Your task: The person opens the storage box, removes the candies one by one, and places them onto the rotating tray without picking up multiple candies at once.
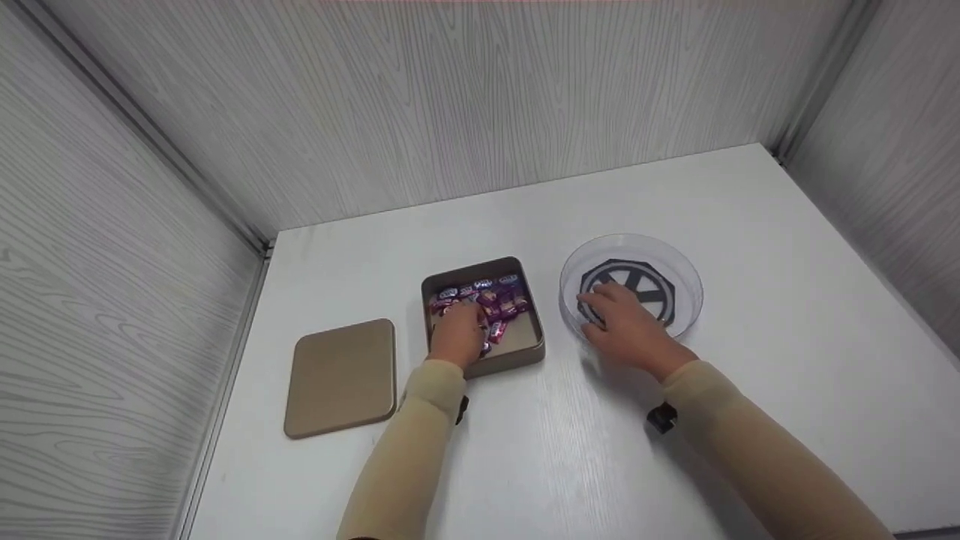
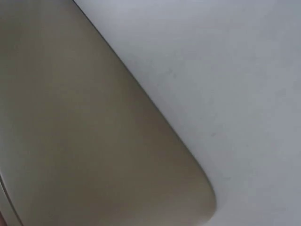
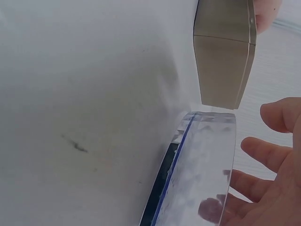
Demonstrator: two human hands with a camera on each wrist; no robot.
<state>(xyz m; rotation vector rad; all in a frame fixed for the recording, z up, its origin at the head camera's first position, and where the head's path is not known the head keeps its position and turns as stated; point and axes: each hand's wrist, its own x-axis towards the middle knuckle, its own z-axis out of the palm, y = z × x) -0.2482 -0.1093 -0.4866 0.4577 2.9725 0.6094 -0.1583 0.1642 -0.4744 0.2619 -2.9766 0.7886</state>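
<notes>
In the head view my left hand (image 1: 458, 334) reaches into an open gold-brown tin (image 1: 504, 365). Its fingers point down among wrapped candies (image 1: 501, 300) in purple, pink and blue; the fingertips are hidden, so a grip cannot be made out. My right hand (image 1: 628, 328) is over the near left side of a clear round dish (image 1: 694, 322), fingers spread and loosely bent. In the right wrist view the right fingers (image 3: 256, 186) show at the dish's rim, some reaching past it. Only the tin's outer wall (image 2: 94, 117) fills the left wrist view, without the hand.
A flat gold-brown lid (image 1: 341, 379) lies on the white table (image 1: 525, 465) left of the tin. A dark wheel-like pattern (image 1: 664, 292) shows at the dish's bottom. Pale wood-grain panels (image 1: 450, 97) stand at the back and on both sides.
</notes>
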